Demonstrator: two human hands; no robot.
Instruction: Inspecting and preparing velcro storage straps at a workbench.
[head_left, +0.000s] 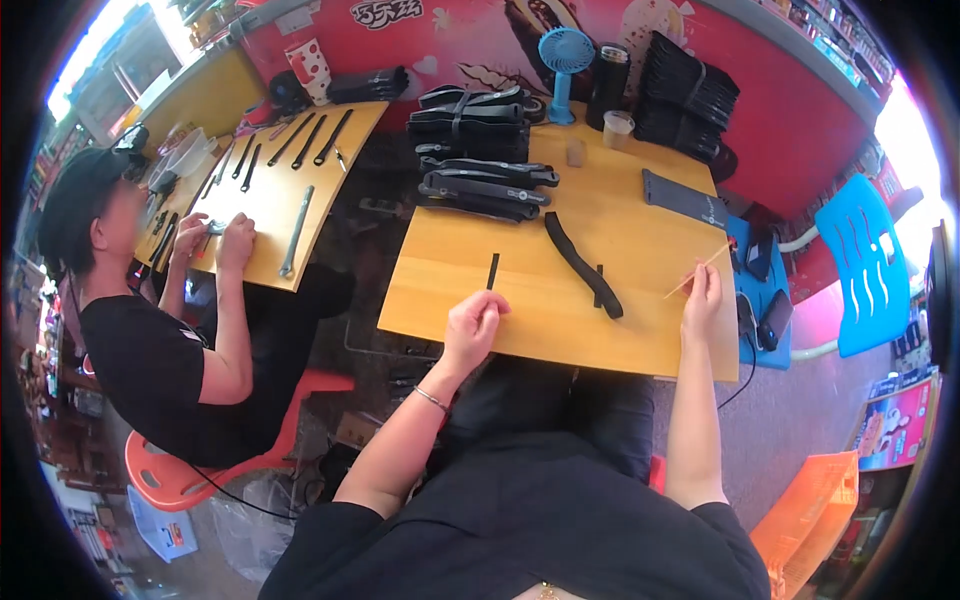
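My left hand (pixel 473 325), fingers closed, pinches the lower end of a short narrow black strip (pixel 493 270) that points away from me. My right hand (pixel 702 296) is closed around a thin wooden stick (pixel 718 254) held at a slant near the table's right edge. Between the two hands a curved black strap (pixel 572 258) lies on the wooden table (pixel 440 285). Its near end rests beside or over a small black piece (pixel 599 272); how the two join is too small to tell.
Stacked black straps (pixel 468 135) stand at the back left, another bundle (pixel 685 95) at the back right. A blue fan (pixel 566 60), black bottle (pixel 608 88), small cup (pixel 618 127) and flat dark pouch (pixel 682 198) are there too. A co-worker (pixel 140 330) sits left; a blue chair (pixel 862 265) is right.
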